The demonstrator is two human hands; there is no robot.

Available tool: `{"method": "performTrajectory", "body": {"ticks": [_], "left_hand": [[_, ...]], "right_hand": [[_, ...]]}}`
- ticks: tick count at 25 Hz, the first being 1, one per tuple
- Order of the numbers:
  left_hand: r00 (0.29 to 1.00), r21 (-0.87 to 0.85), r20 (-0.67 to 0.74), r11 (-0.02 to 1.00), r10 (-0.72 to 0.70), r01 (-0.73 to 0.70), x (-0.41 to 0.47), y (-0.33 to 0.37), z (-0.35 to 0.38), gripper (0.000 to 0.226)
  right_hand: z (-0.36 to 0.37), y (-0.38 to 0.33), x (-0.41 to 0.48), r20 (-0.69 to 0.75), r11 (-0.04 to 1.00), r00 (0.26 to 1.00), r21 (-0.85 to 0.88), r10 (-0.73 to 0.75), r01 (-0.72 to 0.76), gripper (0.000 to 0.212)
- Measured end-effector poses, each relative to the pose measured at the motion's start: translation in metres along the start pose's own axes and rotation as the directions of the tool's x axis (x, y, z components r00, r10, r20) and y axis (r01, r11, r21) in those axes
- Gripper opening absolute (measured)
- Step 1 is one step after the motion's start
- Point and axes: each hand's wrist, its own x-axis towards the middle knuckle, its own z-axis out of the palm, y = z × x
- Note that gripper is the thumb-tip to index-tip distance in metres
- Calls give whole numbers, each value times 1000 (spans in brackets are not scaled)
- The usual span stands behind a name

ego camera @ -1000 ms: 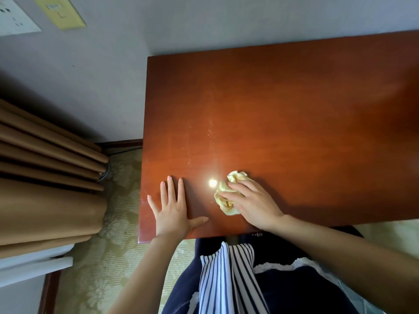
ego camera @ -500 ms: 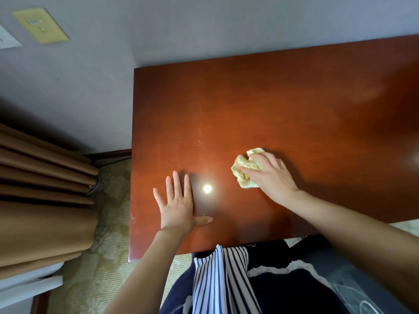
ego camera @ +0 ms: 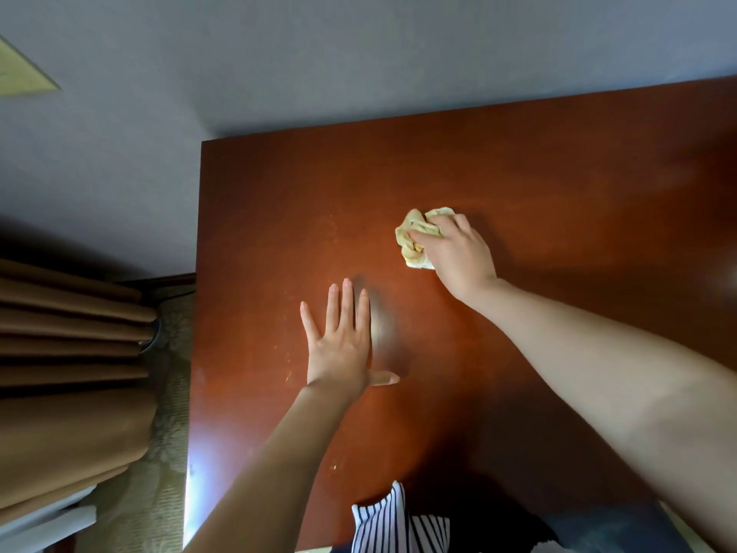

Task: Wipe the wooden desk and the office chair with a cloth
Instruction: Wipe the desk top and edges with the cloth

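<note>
Wiping occupies us: right hand grips the cloth on the desk, left hand spread flat; next, probably wider sweeps.

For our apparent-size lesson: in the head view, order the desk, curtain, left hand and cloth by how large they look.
1. desk
2. curtain
3. left hand
4. cloth, partly covered by the right hand

The reddish-brown wooden desk top looks smooth and shiny, with pale specks near the fingers of the left hand. The crumpled yellow cloth under the right hand fingers looks soft.
</note>
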Motion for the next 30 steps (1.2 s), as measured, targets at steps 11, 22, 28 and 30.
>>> {"method": "performTrajectory", "body": {"ticks": [11, 22, 28, 30], "left_hand": [[998, -55, -35, 998, -46, 44, 66, -14, -17, 137], [997, -2, -3, 997, -72, 72, 66, -12, -20, 137], [993, -97, 38, 989, -111, 114, 40, -3, -24, 129], [993, -81, 30, 990, -113, 115, 22, -3, -19, 129]], "right_hand": [[-7, 29, 157, -57, 998, 996, 18, 69, -68, 39], [2, 7, 114, -125, 958, 973, 190, -192, 213, 33], [5, -9, 32, -97, 923, 947, 214, -305, 319, 31], [4, -15, 5, -88, 920, 945, 218, -315, 327, 31]]}}
